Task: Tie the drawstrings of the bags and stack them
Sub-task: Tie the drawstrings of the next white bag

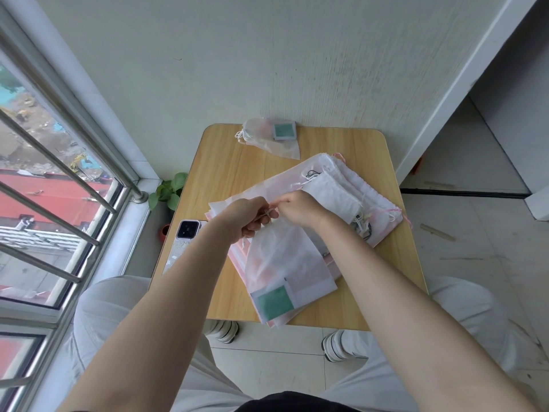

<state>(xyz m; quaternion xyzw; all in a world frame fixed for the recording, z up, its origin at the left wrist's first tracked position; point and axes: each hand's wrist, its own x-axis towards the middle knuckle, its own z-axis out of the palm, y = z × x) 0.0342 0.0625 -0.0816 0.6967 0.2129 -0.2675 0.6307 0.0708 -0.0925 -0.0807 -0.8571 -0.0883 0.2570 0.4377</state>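
- Left hand (248, 217) and right hand (298, 208) meet over the middle of the counter (225, 173), fingers curled, each pinching the white drawstring (267, 214) at the gathered mouth of a translucent white bag (285, 263).
- That bag hangs from the hands toward the near edge; its lower end with a green square patch (274, 303) lies at the counter's near edge, on top of a flat pile of pink and white bags (237, 254).
- A second pile of white bags (341, 188) with loose strings sits right of centre; its far-right corner reaches the counter's right edge.
- One tied bag (267, 138), mouth cinched, lies at the far edge against the wall (237, 55), a green-faced item (283, 130) showing on it.
- A phone (185, 233) lies camera-up along the left edge, just beside the left forearm.
- Bare wood shows in the far-left corner, between the tied bag and the piles, and in the near-right corner.
- Off the left edge: a small leafy plant (169, 191) on the floor, then a barred window (59, 188).
- Right of the counter: open tiled floor (475, 248) and a doorway.
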